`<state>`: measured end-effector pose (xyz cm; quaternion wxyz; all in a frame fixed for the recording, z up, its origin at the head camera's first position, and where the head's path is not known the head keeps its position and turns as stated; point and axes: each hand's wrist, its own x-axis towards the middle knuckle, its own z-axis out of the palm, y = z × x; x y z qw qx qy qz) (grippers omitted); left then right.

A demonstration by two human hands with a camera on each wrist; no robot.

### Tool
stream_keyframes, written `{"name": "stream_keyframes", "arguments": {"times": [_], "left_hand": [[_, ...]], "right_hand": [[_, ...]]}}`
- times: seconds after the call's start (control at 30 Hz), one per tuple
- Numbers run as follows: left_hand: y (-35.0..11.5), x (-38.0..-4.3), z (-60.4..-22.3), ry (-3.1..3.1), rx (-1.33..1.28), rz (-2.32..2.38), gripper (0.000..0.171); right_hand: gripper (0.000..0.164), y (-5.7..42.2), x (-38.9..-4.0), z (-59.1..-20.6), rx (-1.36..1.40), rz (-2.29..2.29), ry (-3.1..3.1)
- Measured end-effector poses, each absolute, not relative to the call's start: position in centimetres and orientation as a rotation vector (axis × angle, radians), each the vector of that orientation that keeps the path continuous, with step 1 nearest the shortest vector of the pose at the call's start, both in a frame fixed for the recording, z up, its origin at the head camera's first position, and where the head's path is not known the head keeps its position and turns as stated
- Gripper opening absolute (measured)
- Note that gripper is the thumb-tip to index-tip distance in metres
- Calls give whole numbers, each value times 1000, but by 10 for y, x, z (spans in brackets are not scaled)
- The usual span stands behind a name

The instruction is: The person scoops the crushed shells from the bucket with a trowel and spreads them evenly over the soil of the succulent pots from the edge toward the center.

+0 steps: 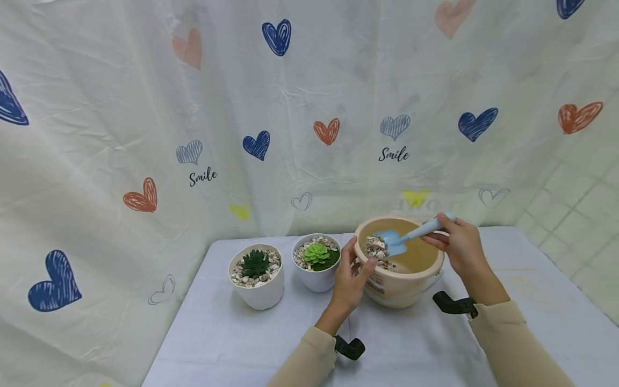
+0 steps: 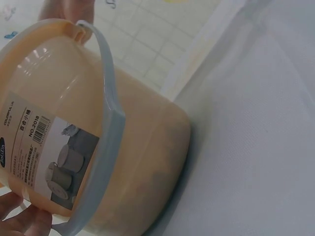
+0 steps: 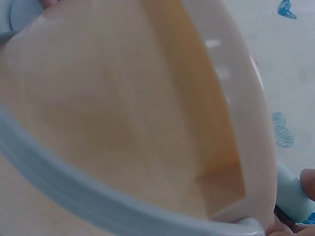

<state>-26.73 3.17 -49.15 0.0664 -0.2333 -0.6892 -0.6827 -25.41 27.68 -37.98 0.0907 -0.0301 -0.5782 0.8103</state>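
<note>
A cream plastic bucket (image 1: 403, 285) stands on the table, its label (image 2: 54, 152) and light-blue carrying handle (image 2: 114, 123) showing in the left wrist view. My left hand (image 1: 349, 282) grips its left rim, thumb toward the front. Over the bucket's opening, my right hand (image 1: 463, 247) holds a light-blue hand trowel (image 1: 419, 231) by its handle. The trowel slants down to the left, its blade inside the bucket with mixed pebbles (image 1: 377, 248) at the tip. In the right wrist view the bucket's wall covers most of the trowel, leaving part of its handle (image 3: 290, 194) visible.
Left of the bucket, close to my left hand, is a white pot (image 1: 316, 280) with a light-green succulent and pebbles. Farther left stands another white pot (image 1: 261, 294) with a dark-green succulent. A heart-printed curtain (image 1: 309, 97) hangs behind the white-covered table (image 1: 217, 344).
</note>
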Motion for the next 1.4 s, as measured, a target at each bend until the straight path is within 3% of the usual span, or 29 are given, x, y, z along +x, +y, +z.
{"name": "stream_keyframes", "arguments": {"times": [0.9,1.4], "left_hand": [[22,-249,-465,-2088,-747,-2072,67],[24,-265,-482,-2204,-696,-2018,70]], "right_hand": [[29,281,-256,-390,-51,2481,-1552],[21,285,-251,-386,-35,2661,-1368]]}}
